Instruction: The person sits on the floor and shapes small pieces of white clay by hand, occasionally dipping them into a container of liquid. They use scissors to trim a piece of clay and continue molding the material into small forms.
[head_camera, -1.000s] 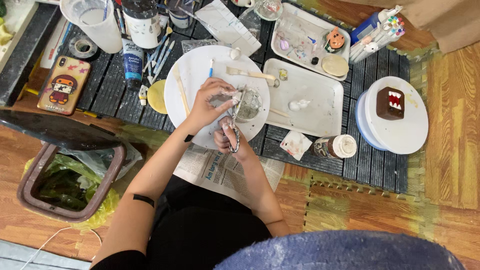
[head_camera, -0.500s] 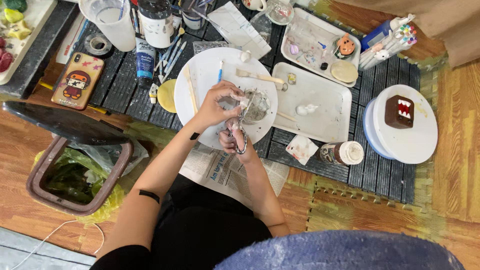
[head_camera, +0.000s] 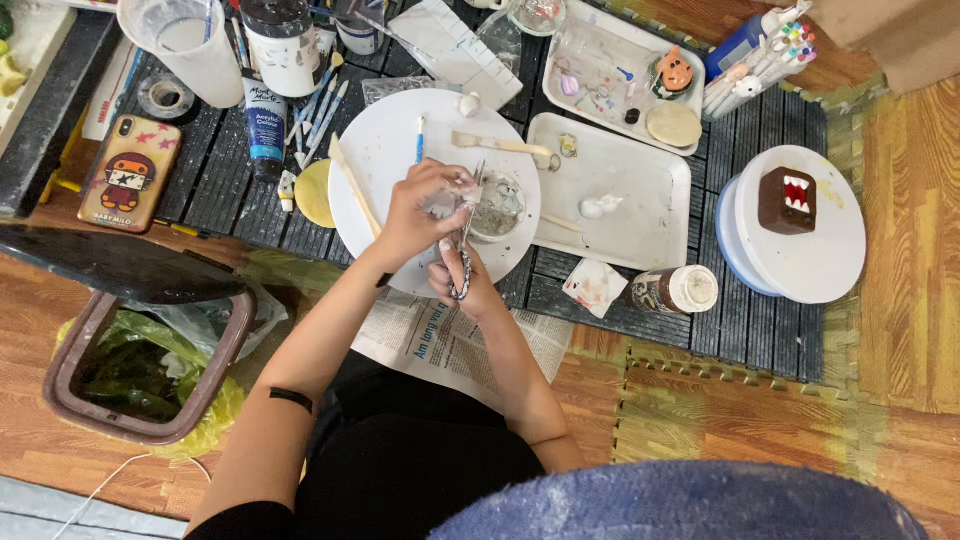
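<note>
Overhead view of a person seated at a low dark slatted table (head_camera: 230, 190), both hands meeting over a round white plate (head_camera: 385, 140) at the upper centre of the frame. The left hand (head_camera: 420, 205) is closed around a small pale object (head_camera: 445, 203), too small to identify, held just above the plate. The right hand (head_camera: 462, 280), directly below it in the frame, grips a pair of scissors (head_camera: 466, 240) by its patterned handles, the blades pointing up the frame toward the object in the left hand; whether the blades touch it cannot be told. A small clear dish (head_camera: 497, 207) with greyish contents sits on the plate just right of the hands, and a wooden stick (head_camera: 352, 185) and a blue-handled tool (head_camera: 421, 137) lie on the plate's left part. To the right of the plate lies a white rectangular tray (head_camera: 640, 200) with a small white lump (head_camera: 594, 208) on it. Farther right, a white turntable (head_camera: 820, 255) carries a brown block figure with a toothed mouth (head_camera: 787, 200). A small jar with a white lid (head_camera: 672, 290) lies on its side below the tray. At the upper left stand a clear plastic cup (head_camera: 185, 50), a tube of paint (head_camera: 265, 125) and a phone in a cartoon case (head_camera: 130, 172). A bin lined with a plastic bag (head_camera: 140, 365) occupies the lower left, and a sheet of newspaper (head_camera: 450, 345) lies under the person's forearms.
</note>
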